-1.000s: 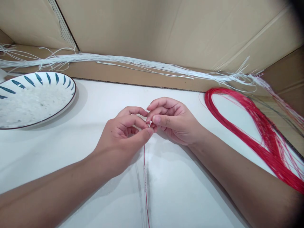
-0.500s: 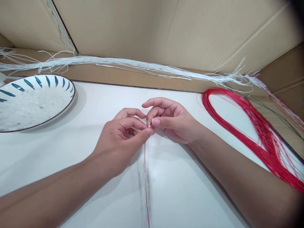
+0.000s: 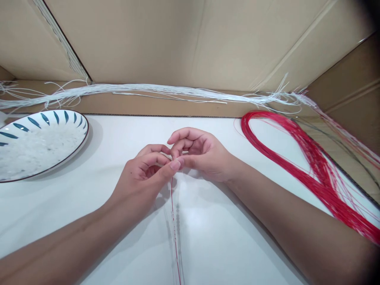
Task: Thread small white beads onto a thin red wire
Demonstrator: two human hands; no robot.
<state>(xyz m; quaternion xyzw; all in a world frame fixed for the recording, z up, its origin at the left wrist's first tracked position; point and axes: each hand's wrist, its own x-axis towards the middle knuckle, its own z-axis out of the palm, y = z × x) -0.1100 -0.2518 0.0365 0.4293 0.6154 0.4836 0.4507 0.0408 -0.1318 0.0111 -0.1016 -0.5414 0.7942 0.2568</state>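
Above the white tabletop my left hand (image 3: 148, 170) is closed in a pinch, thumb against forefinger, on a thin red thread (image 3: 171, 194). From those fingers the thread runs down toward the bottom edge. Small clear beads (image 3: 173, 221) sit partway along it. My right hand (image 3: 202, 154) meets the left at the fingertips. Its thumb and forefinger are pressed together while the other fingers curl loosely above. What lies between the right fingertips is hidden by the thumbs.
On the left stands an oval plate (image 3: 84, 136) with green leaf marks, heaped with clear white bits. A looped bundle of red thread (image 3: 276, 160) lies at the right. Bundled white cords (image 3: 166, 89) stretch along the cardboard wall (image 3: 154, 39) behind.
The view has tilted and shifted, so both hands appear slightly left and lower. The small white piece seen between the fingertips is now covered by the thumbs, which have drawn closer together.
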